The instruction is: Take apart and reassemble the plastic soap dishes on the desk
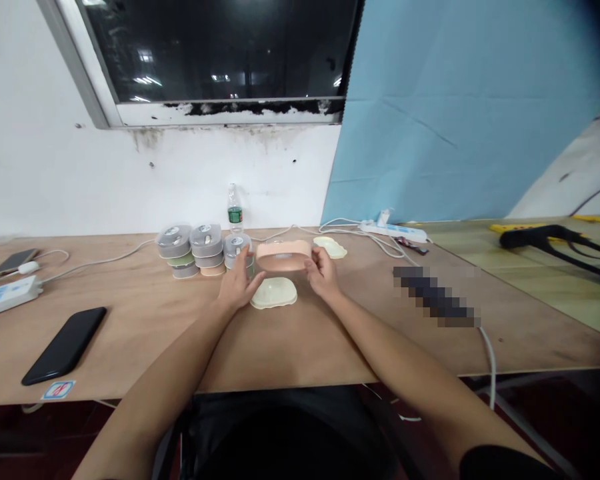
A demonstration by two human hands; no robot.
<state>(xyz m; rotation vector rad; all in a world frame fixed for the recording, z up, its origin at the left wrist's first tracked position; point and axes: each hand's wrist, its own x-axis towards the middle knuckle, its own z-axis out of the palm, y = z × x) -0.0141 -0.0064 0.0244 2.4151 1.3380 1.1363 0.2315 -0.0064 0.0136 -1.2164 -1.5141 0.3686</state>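
A peach oval plastic container (283, 253) is held up above the table, tilted so that its hollow side partly shows. My right hand (323, 272) grips its right end between thumb and fingers. At the left end is my left hand (237, 281), with thumb and fingers spread apart; whether a fingertip touches the container I cannot tell. Below it on the table lies a cream oval lid-like piece (274, 293). A second cream piece (331, 247) rests behind my right hand. Just behind my left hand stands a grey-lidded round-cornered box (237, 243), partly hidden by the fingers.
Stacked boxes with grey lids (175, 241) (207, 240) stand at the back left, near a plastic bottle (235, 212). A black phone (65, 345) lies front left. Power strips (395, 231) (10, 297) and white cables lie on both sides. A blurred dark object (435, 297) is at right.
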